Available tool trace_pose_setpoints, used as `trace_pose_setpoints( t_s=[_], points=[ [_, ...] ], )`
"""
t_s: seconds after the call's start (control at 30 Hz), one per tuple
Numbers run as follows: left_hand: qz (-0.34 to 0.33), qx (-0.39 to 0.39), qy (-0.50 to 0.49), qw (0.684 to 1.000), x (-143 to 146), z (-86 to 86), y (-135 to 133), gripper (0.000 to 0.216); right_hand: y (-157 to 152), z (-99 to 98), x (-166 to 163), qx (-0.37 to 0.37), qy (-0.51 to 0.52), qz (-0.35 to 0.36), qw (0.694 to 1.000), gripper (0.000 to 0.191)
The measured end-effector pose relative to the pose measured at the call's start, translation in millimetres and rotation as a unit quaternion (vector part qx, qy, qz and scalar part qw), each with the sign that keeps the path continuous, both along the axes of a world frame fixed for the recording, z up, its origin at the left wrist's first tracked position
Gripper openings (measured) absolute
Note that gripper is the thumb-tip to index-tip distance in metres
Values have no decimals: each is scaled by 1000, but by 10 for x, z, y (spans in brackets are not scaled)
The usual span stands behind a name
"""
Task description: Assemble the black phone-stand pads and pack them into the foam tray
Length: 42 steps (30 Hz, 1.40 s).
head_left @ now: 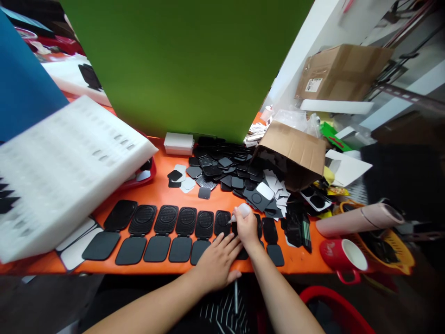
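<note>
Head view: the right hand is closed around a white squeeze bottle, nozzle angled down over the row of black hinged cases, right of its middle. The left hand, flat with fingers spread, rests on the row's near side, just beside the bottle hand. Beneath the row runs an orange table; beyond it lie loose black pieces, backed by a green panel. Left of the row sits white foam; right of it, a red mug.
</note>
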State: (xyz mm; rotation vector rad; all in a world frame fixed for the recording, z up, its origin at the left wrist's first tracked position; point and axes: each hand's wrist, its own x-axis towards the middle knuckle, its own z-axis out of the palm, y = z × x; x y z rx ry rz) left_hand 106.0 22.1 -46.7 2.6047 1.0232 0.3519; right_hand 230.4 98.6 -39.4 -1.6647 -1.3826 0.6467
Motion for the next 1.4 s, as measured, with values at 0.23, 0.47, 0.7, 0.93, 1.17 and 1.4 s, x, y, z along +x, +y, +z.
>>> trace_pose_setpoints(
  t_s=[0.23,0.47,0.7,0.93,1.17,1.4],
  points=[
    [1,-12,-8,1000,-1,-13,5,68,129,2,-99,2,121,-30,992,37],
    [1,-16,3,1000,-1,26,1,68,244,-44,-301,-2,109,-12,994,36],
    [2,-17,-4,1000,-22,29,-3,67,279,-93,-291,10,53,0,999,32],
    [-5,-67,-31,997,-41,124,22,72,240,-48,-245,-33,225,-17,974,36],
    [0,-44,-36,998,-431,296,-104,47,-29,33,-407,-53,197,68,977,34],
    [74,4,-6,997,-885,18,-237,54,-64,-15,-508,-26,71,68,995,31]
  ],
)
